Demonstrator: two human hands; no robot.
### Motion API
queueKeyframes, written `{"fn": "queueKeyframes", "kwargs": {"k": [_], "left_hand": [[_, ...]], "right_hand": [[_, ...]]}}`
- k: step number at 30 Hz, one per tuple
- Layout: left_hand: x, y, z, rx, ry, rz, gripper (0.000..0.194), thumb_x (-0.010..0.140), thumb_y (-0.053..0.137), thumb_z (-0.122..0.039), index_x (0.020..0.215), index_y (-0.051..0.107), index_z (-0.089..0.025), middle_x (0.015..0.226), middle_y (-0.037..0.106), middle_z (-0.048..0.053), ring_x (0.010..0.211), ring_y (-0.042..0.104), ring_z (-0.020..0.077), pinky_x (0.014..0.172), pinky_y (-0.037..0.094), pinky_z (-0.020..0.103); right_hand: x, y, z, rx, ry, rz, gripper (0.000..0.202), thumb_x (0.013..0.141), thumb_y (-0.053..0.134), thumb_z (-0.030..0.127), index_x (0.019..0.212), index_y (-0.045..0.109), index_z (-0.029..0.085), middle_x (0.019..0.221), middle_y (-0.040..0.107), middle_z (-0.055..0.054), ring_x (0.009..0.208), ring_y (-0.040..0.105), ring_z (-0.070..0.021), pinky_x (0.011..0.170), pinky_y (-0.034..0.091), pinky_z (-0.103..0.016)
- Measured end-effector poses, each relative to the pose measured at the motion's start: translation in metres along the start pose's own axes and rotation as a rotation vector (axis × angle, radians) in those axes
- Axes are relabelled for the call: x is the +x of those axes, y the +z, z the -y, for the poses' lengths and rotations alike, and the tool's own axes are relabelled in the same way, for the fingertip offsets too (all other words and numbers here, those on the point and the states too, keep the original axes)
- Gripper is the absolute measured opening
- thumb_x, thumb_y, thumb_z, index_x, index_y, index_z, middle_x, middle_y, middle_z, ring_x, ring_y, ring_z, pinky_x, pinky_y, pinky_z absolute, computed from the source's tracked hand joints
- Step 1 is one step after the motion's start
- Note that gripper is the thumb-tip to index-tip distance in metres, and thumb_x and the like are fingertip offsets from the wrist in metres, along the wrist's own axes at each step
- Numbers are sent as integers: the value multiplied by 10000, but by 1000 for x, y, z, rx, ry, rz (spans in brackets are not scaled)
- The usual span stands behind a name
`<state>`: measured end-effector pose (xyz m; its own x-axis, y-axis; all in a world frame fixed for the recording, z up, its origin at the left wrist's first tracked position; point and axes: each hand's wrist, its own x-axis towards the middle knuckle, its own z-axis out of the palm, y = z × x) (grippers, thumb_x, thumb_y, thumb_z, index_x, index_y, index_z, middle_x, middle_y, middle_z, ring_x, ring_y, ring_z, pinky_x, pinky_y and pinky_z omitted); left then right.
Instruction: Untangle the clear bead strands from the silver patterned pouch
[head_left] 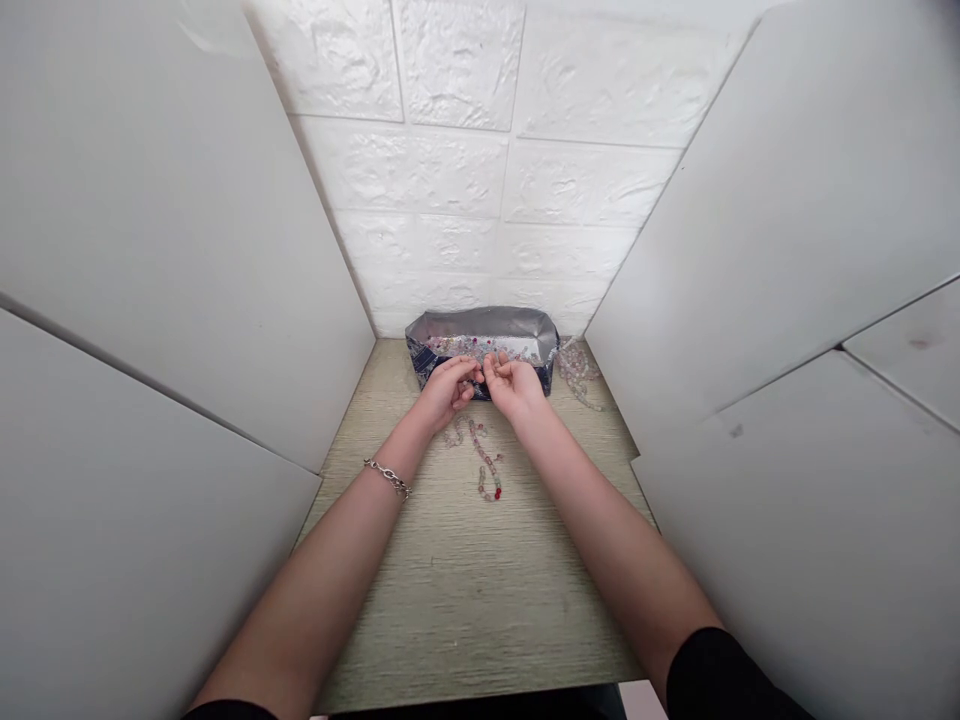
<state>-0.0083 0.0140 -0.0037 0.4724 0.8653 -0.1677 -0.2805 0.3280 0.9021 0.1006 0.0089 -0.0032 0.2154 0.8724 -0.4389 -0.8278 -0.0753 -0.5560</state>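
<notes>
My left hand (450, 388) and my right hand (514, 384) meet fingertip to fingertip at the front edge of a dark blue bag with a silvery lining (481, 322). Each hand has its fingers curled into a pinch; whatever lies between the fingertips is too small to make out. Loose pink, clear and red beads (459, 346) fill part of the bag behind my fingers. Below the hands, a strand of beads (484, 458) winds over the tabletop, with red ones at its near bend. Its upper part runs toward my left hand, where its end cannot be followed.
More strung beads (577, 370) lie heaped right of the bag. The pale wood-grain tabletop (472, 600) is boxed in by a left grey panel (187, 250), a right grey panel (765, 260) and a white brick-pattern wall (465, 170) behind.
</notes>
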Motion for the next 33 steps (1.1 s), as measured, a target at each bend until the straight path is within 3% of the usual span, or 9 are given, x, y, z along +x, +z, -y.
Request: {"fn": "queueKeyframes", "kwargs": {"k": [3, 6, 13, 17, 22, 26, 30, 33], "left_hand": [[0, 0, 0, 1, 0, 2, 167, 637, 545, -262, 728, 460, -151, 594, 521, -24, 304, 346, 3, 278, 113, 144], [-1, 1, 0, 5, -4, -7, 160, 642, 538, -265, 718, 459, -148, 574, 516, -25, 296, 342, 5, 279, 108, 149], [-2, 2, 0, 11, -10, -15, 150, 647, 532, -271, 697, 455, -152, 548, 507, -35, 297, 343, 6, 286, 100, 149], [0, 1, 0, 18, -15, 5, 173, 656, 533, -300, 708, 465, -150, 549, 504, -35, 290, 315, -4, 291, 78, 147], [2, -1, 1, 16, -21, 6, 167, 654, 536, -294, 701, 464, -151, 546, 495, -37, 288, 306, -8, 296, 71, 147], [2, -1, 2, 14, -19, 13, 168, 654, 536, -294, 703, 465, -150, 550, 493, -37, 291, 309, -7, 295, 72, 148], [1, 0, 1, 28, -28, -6, 164, 651, 540, -290, 700, 471, -150, 547, 491, -39, 298, 317, -7, 297, 79, 144], [1, 1, 0, 29, -37, -11, 162, 647, 544, -283, 695, 475, -145, 540, 486, -39, 295, 311, -10, 297, 78, 146]], "right_hand": [[0, 2, 3, 56, -4, -50, 326, 600, 300, -133, 599, 418, 171, 605, 493, 25, 558, 530, -49, 527, 471, -147], [-1, 9, 9, 97, -17, -59, 307, 695, 285, -94, 623, 423, 170, 595, 500, 20, 537, 522, -45, 491, 460, -140], [15, 29, 22, 126, 25, -23, 255, 862, 253, 171, 649, 393, 176, 391, 263, 95, 275, 208, -25, 267, 158, -131], [28, 38, 21, 150, 61, -46, 378, 871, 135, 327, 581, 332, 185, 361, 182, 95, 264, 148, -40, 264, 118, -159], [26, 41, 21, 262, 84, 8, 297, 824, 145, 273, 544, 205, 196, 384, 205, 76, 274, 194, -41, 271, 145, -166], [21, 37, 20, 313, 94, 47, 247, 800, 192, 233, 564, 253, 192, 400, 230, 75, 282, 229, -41, 272, 168, -163], [19, 29, 21, 236, 110, 59, 234, 782, 194, 85, 597, 303, 178, 405, 238, 78, 282, 232, -33, 274, 166, -145], [16, 21, 22, 167, 94, 93, 233, 797, 222, 58, 627, 334, 170, 413, 264, 83, 281, 223, -26, 270, 149, -137]]}}
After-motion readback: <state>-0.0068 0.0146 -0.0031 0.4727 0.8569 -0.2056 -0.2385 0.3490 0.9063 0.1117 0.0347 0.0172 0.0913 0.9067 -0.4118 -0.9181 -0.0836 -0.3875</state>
